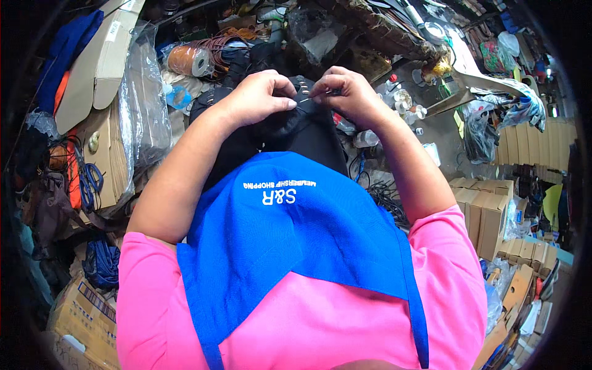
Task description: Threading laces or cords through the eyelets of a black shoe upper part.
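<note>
A black item (285,125), perhaps of fabric or leather, lies over my lap in front of me, with light stitch-like marks on its far part. My left hand (264,94) is at its left side, fingers curled and thumb pressed inward; what they pinch is hidden. On the other side, my right hand (347,94) pinches a thin, needle-like metal tool (305,100) whose tip points left toward the black item. A small gap separates the two hands. A blue apron (271,228) covers my front.
Beyond my left arm are a spool of orange-brown cord (189,60), flat cardboard (83,89) and blue-handled scissors (91,180). Small bottles and jars (402,100) stand past my right hand. Cardboard boxes (487,213) are stacked at the right.
</note>
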